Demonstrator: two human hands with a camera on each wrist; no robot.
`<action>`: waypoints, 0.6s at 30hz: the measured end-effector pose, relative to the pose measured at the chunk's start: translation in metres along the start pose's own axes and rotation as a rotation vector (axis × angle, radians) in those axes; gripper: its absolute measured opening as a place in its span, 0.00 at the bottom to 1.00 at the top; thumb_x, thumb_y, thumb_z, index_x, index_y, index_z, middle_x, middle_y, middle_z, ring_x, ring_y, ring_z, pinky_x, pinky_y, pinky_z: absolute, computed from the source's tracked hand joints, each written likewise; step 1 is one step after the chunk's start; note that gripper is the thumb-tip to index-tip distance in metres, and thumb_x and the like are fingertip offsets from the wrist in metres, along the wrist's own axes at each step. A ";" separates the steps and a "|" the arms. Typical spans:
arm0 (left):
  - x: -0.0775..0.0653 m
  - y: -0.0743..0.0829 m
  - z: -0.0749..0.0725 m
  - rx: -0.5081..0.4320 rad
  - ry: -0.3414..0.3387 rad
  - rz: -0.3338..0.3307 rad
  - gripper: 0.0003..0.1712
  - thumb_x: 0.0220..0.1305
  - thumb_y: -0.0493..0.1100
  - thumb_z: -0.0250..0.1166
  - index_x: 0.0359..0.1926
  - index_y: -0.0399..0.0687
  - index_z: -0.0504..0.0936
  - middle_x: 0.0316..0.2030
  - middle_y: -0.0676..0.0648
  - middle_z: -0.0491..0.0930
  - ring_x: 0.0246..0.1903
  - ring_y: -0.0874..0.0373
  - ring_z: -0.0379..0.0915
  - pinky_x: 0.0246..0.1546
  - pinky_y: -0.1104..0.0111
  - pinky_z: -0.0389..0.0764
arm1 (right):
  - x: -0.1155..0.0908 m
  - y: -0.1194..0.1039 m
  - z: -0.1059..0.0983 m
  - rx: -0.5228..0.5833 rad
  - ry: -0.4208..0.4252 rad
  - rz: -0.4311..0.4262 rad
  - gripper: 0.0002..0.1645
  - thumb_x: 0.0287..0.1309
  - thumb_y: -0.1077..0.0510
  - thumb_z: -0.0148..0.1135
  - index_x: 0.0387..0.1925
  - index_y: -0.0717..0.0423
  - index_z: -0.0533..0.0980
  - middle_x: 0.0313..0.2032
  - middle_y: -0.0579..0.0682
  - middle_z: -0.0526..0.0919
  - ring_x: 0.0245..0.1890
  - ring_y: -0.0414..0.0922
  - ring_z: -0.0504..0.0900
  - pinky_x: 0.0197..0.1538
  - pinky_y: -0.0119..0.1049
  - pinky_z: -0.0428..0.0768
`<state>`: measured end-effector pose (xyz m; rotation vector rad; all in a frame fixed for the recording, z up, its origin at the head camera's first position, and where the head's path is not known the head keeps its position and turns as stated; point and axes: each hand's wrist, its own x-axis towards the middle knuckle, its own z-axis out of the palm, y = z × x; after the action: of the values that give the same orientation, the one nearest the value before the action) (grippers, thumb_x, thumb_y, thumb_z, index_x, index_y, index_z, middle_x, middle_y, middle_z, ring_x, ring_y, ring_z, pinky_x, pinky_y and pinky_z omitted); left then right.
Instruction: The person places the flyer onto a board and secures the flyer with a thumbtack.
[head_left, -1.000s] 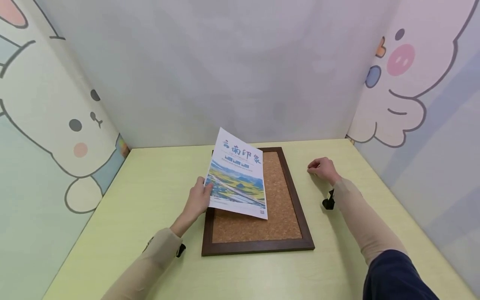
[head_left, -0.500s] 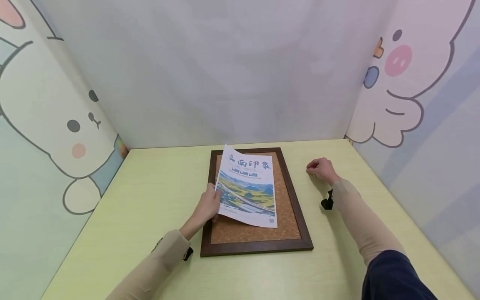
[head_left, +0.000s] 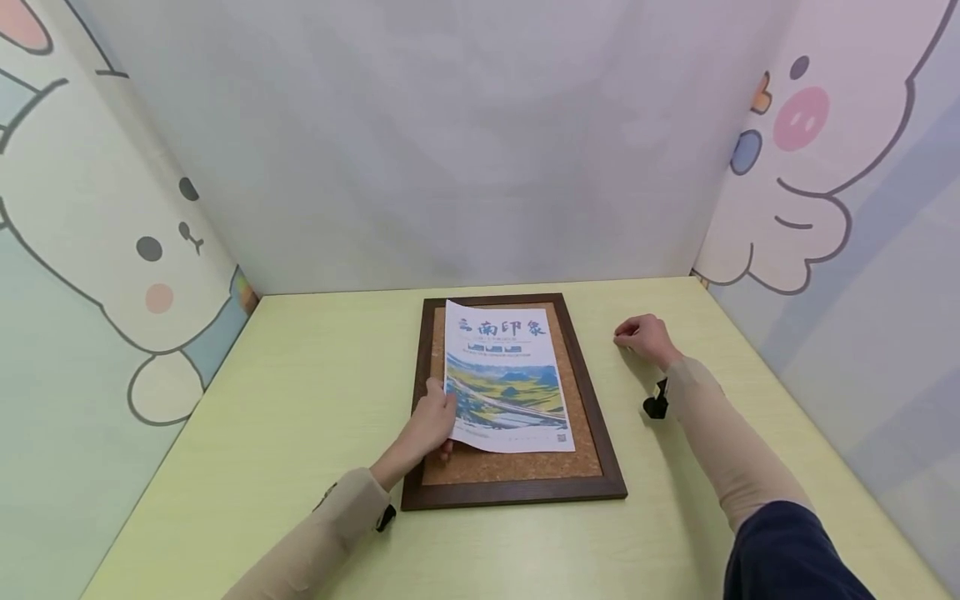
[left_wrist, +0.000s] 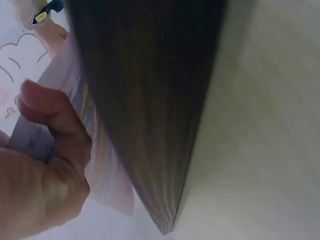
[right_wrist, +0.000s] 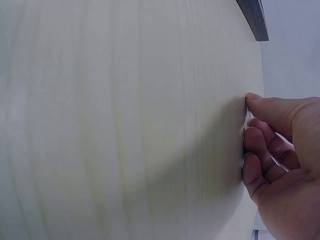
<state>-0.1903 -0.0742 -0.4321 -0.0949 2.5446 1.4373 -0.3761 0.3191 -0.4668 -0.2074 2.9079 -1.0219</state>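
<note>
A printed poster [head_left: 504,379] with Chinese lettering over a landscape picture overlaps the cork board [head_left: 585,400]; its left edge is lifted and curved. The left hand [head_left: 433,419] pinches that edge near the lower left, thumb on the printed face and fingers behind. In the left wrist view, the left hand [left_wrist: 47,165] holds the paper beside the board's dark wooden frame [left_wrist: 150,100]. To the right of the board, the right hand [head_left: 647,340] rests on the table with loosely curled fingers. In the right wrist view, the fingertips [right_wrist: 254,167] meet the tabletop, and nothing shows between them.
The board lies flat on a pale wood-grain table [head_left: 315,367]. A grey-white wall [head_left: 465,150] stands behind, with cartoon-printed panels on the left [head_left: 97,242] and right [head_left: 885,167]. Each wrist wears a small black device [head_left: 656,402].
The left hand has brought the poster right and down, closer over the cork board and more squarely aligned with it. The right hand has stayed in place.
</note>
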 end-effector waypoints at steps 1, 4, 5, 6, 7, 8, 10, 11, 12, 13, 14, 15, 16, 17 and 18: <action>-0.001 0.000 0.000 0.016 -0.011 0.005 0.16 0.76 0.44 0.38 0.54 0.34 0.57 0.12 0.44 0.70 0.04 0.59 0.64 0.08 0.64 0.74 | 0.000 0.000 0.000 0.000 0.001 0.001 0.13 0.59 0.60 0.63 0.42 0.66 0.81 0.38 0.61 0.84 0.30 0.44 0.76 0.33 0.32 0.73; -0.003 -0.002 -0.002 0.087 -0.043 0.017 0.21 0.76 0.45 0.38 0.57 0.31 0.56 0.12 0.45 0.70 0.04 0.59 0.63 0.07 0.66 0.71 | 0.000 0.000 0.000 0.002 0.004 -0.008 0.13 0.59 0.60 0.63 0.42 0.67 0.81 0.37 0.62 0.84 0.30 0.44 0.76 0.33 0.31 0.73; -0.003 -0.002 -0.004 0.115 -0.051 0.025 0.22 0.76 0.45 0.39 0.59 0.30 0.56 0.13 0.45 0.70 0.05 0.59 0.62 0.06 0.67 0.69 | 0.000 0.000 0.000 0.003 0.007 -0.008 0.13 0.59 0.60 0.64 0.41 0.67 0.81 0.37 0.62 0.84 0.30 0.44 0.76 0.33 0.31 0.72; -0.004 -0.003 -0.005 0.149 -0.057 0.027 0.24 0.76 0.45 0.39 0.60 0.28 0.55 0.15 0.45 0.70 0.06 0.59 0.61 0.07 0.68 0.67 | 0.000 0.000 0.000 0.004 0.009 -0.009 0.13 0.58 0.60 0.64 0.41 0.67 0.81 0.37 0.62 0.84 0.30 0.44 0.76 0.33 0.31 0.72; -0.004 -0.004 -0.008 0.193 -0.058 0.030 0.25 0.76 0.46 0.40 0.60 0.27 0.56 0.16 0.45 0.70 0.08 0.59 0.60 0.08 0.69 0.65 | 0.000 0.000 0.000 0.003 0.010 -0.010 0.13 0.58 0.60 0.64 0.41 0.67 0.81 0.37 0.62 0.84 0.31 0.44 0.76 0.33 0.31 0.72; -0.004 -0.004 -0.010 0.236 -0.058 0.031 0.26 0.76 0.46 0.41 0.61 0.26 0.57 0.17 0.46 0.70 0.09 0.59 0.59 0.09 0.70 0.63 | -0.001 0.000 0.000 0.003 0.009 -0.011 0.13 0.58 0.60 0.64 0.41 0.67 0.81 0.37 0.62 0.84 0.31 0.44 0.76 0.33 0.32 0.72; -0.003 -0.004 -0.015 0.331 -0.047 0.041 0.24 0.75 0.45 0.44 0.58 0.25 0.64 0.18 0.46 0.69 0.11 0.60 0.58 0.11 0.71 0.60 | -0.001 -0.001 0.000 0.000 0.010 -0.009 0.13 0.59 0.61 0.64 0.41 0.67 0.81 0.37 0.62 0.84 0.31 0.44 0.75 0.34 0.32 0.72; -0.003 -0.004 -0.017 0.381 -0.041 0.039 0.23 0.75 0.44 0.45 0.54 0.26 0.69 0.18 0.46 0.69 0.11 0.60 0.58 0.11 0.72 0.59 | 0.000 -0.001 0.000 -0.002 0.012 -0.006 0.12 0.59 0.60 0.64 0.41 0.66 0.82 0.37 0.62 0.84 0.31 0.44 0.75 0.34 0.31 0.72; -0.002 -0.003 -0.020 0.425 -0.032 0.042 0.21 0.75 0.44 0.46 0.50 0.27 0.73 0.18 0.47 0.69 0.12 0.60 0.58 0.11 0.72 0.59 | 0.000 -0.001 0.000 -0.004 0.013 -0.007 0.12 0.59 0.60 0.64 0.41 0.66 0.82 0.37 0.62 0.84 0.31 0.44 0.75 0.34 0.31 0.72; -0.001 -0.002 -0.022 0.462 -0.021 0.050 0.19 0.74 0.43 0.47 0.45 0.29 0.77 0.17 0.47 0.69 0.12 0.60 0.58 0.11 0.73 0.58 | 0.000 0.000 0.000 -0.004 0.013 -0.006 0.12 0.59 0.60 0.64 0.41 0.66 0.82 0.37 0.61 0.84 0.31 0.44 0.75 0.34 0.31 0.72; 0.000 -0.001 -0.024 0.489 -0.010 0.059 0.18 0.73 0.42 0.48 0.43 0.31 0.79 0.16 0.47 0.69 0.11 0.61 0.58 0.10 0.73 0.58 | 0.001 0.000 0.000 -0.005 0.013 -0.009 0.12 0.59 0.60 0.63 0.41 0.66 0.82 0.37 0.61 0.84 0.31 0.44 0.75 0.33 0.31 0.72; 0.001 0.001 -0.026 0.506 -0.003 0.066 0.17 0.73 0.41 0.49 0.42 0.32 0.80 0.16 0.48 0.70 0.11 0.61 0.59 0.10 0.74 0.58 | 0.001 0.000 0.000 -0.005 0.012 -0.010 0.12 0.59 0.60 0.64 0.41 0.66 0.82 0.37 0.61 0.84 0.30 0.44 0.75 0.33 0.31 0.72; 0.002 0.002 -0.028 0.525 0.004 0.075 0.16 0.72 0.41 0.51 0.42 0.34 0.81 0.16 0.48 0.71 0.11 0.61 0.60 0.10 0.74 0.58 | 0.002 0.000 0.000 -0.005 0.011 -0.010 0.13 0.59 0.60 0.64 0.41 0.66 0.82 0.37 0.61 0.84 0.30 0.44 0.75 0.33 0.31 0.72; 0.003 0.003 -0.029 0.532 0.006 0.083 0.14 0.71 0.41 0.53 0.41 0.34 0.81 0.16 0.48 0.71 0.12 0.60 0.60 0.11 0.73 0.58 | 0.002 0.000 0.000 -0.007 0.010 -0.010 0.13 0.58 0.60 0.64 0.41 0.66 0.82 0.36 0.61 0.84 0.30 0.43 0.75 0.33 0.31 0.72; 0.005 0.004 -0.030 0.536 0.002 0.096 0.13 0.70 0.41 0.54 0.41 0.35 0.80 0.17 0.47 0.73 0.13 0.60 0.61 0.11 0.73 0.59 | 0.003 0.000 0.000 -0.007 0.008 -0.004 0.13 0.58 0.60 0.64 0.41 0.66 0.82 0.36 0.61 0.85 0.30 0.43 0.75 0.32 0.31 0.72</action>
<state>-0.2002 -0.0979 -0.4149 0.1144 2.8686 0.7336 -0.3789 0.3185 -0.4667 -0.2105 2.9198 -1.0154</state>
